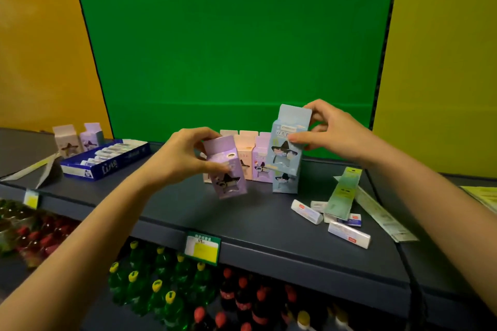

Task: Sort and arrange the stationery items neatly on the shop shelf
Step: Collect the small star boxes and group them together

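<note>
My left hand [185, 153] grips a purple box [227, 169], tilted and held just above the dark shelf [188, 212]. My right hand [325, 126] holds a light blue box [286, 145] upright, raised over a second blue box [284, 181] standing on the shelf. Behind them a row of pink and purple boxes [248, 158] stands against the green back panel. Several white erasers [348, 234] lie on the shelf at the right, beside a green packet [343, 193] leaning over them.
A blue tray of white items [107, 161] lies at the back left, with two more small boxes [78, 140] behind it. A long ruler pack [382, 215] lies at the right. Price tags [203, 247] hang on the shelf edge; bottles [166, 290] fill the shelf below.
</note>
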Tool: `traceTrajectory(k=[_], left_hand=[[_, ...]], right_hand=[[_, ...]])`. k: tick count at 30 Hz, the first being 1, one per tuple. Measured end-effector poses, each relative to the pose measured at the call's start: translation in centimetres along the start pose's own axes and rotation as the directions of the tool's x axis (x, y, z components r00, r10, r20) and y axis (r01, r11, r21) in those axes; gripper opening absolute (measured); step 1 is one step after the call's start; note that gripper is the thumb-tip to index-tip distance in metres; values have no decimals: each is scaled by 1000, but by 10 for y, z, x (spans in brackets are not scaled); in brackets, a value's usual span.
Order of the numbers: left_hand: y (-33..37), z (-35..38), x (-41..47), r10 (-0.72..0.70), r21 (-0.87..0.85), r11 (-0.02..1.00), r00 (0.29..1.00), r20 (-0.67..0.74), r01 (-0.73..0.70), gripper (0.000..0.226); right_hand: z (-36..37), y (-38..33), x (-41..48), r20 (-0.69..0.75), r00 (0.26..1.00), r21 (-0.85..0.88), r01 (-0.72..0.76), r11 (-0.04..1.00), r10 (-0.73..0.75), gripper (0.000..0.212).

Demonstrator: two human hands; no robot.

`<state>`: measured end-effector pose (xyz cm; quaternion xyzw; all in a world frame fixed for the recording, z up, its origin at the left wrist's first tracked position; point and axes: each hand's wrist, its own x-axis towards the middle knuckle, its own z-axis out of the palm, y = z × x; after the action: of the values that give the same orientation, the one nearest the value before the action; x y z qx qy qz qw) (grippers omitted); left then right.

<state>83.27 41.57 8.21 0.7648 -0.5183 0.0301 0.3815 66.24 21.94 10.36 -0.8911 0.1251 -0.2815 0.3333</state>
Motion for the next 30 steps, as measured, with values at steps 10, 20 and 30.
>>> traceTrajectory(k=[10, 20, 30], left_hand=[[-47, -23, 8, 137, -144, 982, 984, 110, -121, 40], [-55, -14, 22, 281, -180, 949, 954, 106, -260, 40], [-45, 19, 42, 349, -92, 937, 919, 185, -338, 50]], right_hand=[[52, -25, 38, -67, 998, -87, 0, 996, -6, 47], [49, -26, 26, -130, 989, -192, -89, 977, 64, 45], [43, 3, -12, -113, 975, -136, -204, 969, 190, 49]])
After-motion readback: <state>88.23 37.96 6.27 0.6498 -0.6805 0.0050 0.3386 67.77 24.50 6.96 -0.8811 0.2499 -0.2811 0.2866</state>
